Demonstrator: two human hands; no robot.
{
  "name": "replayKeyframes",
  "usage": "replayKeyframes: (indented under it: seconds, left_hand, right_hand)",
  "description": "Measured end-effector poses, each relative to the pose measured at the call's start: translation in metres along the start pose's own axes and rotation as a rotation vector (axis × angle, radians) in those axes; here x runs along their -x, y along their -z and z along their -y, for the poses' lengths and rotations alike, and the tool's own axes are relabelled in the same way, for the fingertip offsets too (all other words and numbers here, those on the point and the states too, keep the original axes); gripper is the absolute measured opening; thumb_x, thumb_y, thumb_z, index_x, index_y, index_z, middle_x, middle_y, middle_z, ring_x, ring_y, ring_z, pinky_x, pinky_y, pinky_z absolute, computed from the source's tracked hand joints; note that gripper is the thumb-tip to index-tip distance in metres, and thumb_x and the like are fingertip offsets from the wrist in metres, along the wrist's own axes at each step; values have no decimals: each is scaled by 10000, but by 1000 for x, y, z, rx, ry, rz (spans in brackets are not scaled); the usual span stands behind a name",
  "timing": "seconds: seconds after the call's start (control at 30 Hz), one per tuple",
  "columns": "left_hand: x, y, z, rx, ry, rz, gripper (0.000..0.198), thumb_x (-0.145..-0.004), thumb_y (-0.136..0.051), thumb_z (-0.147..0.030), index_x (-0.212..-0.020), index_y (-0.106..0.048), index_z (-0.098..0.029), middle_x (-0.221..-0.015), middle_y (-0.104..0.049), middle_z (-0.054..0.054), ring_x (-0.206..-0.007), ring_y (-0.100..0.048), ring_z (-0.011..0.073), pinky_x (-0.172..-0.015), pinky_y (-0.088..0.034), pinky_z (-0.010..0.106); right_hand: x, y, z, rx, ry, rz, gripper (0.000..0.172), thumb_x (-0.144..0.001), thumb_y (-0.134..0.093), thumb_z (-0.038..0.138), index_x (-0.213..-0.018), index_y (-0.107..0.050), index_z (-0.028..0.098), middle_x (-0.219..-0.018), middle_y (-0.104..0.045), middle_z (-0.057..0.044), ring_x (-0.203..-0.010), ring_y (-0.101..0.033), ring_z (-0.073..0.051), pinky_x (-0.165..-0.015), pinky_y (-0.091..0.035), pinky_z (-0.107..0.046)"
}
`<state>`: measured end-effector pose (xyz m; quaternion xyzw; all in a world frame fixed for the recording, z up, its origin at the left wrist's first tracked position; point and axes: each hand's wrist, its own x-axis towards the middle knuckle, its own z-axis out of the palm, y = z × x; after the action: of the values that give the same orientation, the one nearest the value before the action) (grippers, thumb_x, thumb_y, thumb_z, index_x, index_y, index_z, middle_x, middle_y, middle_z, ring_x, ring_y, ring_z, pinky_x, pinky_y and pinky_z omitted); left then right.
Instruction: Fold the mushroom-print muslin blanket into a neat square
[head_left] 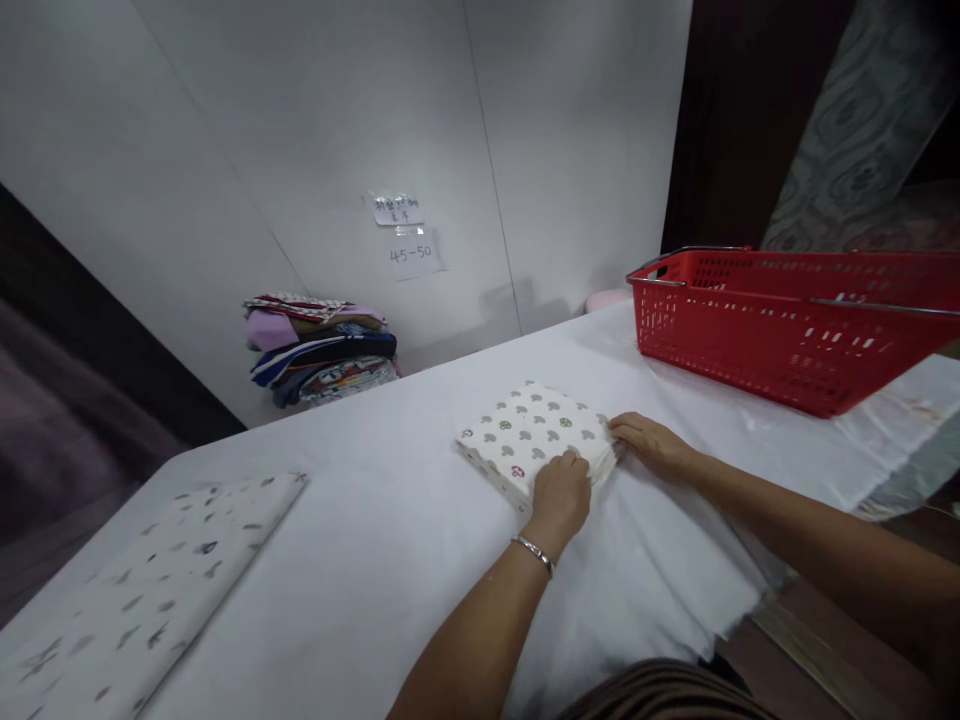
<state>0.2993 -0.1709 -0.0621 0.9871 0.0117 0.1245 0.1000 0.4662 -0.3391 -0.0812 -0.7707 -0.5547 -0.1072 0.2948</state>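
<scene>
A white cloth with grey mushroom shapes and a few green and red ones (529,425) lies folded into a thick, flat square on the table. My left hand (561,492), with a silver bracelet at the wrist, grips its near edge with curled fingers. At the right corner, my right hand (651,445) pinches the folded layers. Both thumbs are largely hidden. Another white fabric with small dark and brown motifs (180,570) lies spread and folded over at the table's left side, apart from my hands.
A red plastic basket (750,330) with metal handles stands at the right on the white-covered table (360,560). Beyond the far edge is a pile of folded fabrics (322,350) against the wall. Paper labels (414,252), one reading 45-50, hang there. A pink rounded object (606,299) shows behind the table.
</scene>
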Motion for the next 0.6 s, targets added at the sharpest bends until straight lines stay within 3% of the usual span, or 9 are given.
replayKeyframes:
  seconds: [0.17,0.3,0.4,0.5,0.6]
  left_hand:
    - [4,-9,-2,-91,-51,-35,231,-878,-396,-110,-898,-601,-213,-957,-584,40,-850,-522,190,-701,-380,305]
    - [5,-13,-2,-113,-89,-80,210,-861,-416,-106,-876,-601,-204,-924,-592,41,-840,-530,198,-676,-396,322]
    - [8,-15,-1,-122,-86,-91,219,-866,-412,-110,-877,-605,-213,-917,-600,41,-854,-540,204,-691,-418,336]
    - [12,-16,-2,-108,-78,-85,245,-878,-400,-124,-876,-615,-241,-929,-611,52,-884,-550,219,-717,-442,363]
    - [13,-9,-3,-39,-52,-66,225,-903,-413,-213,-887,-635,-245,-949,-623,69,-903,-561,238,-735,-461,395]
  right_hand:
    - [-4,5,4,14,-1,14,227,-879,-432,254,-962,-642,231,-1067,-645,-86,-997,-599,-221,-851,-528,-405]
    - [-32,3,4,-9,-25,-3,265,-885,-460,340,-1020,-666,241,-1113,-653,-84,-1041,-606,-228,-917,-510,-416]
    - [-56,-13,3,-27,-22,-21,367,-901,-443,416,-1166,-624,237,-1303,-560,-90,-1219,-502,-248,-1026,-429,-441]
    - [-65,-38,-3,29,-69,108,488,-863,-493,464,-1258,-567,186,-1408,-454,-137,-1326,-367,-307,-1069,-350,-507]
    - [-58,-56,-11,70,-140,222,527,-854,-505,477,-1282,-544,173,-1424,-432,-147,-1343,-327,-328,-1076,-321,-530]
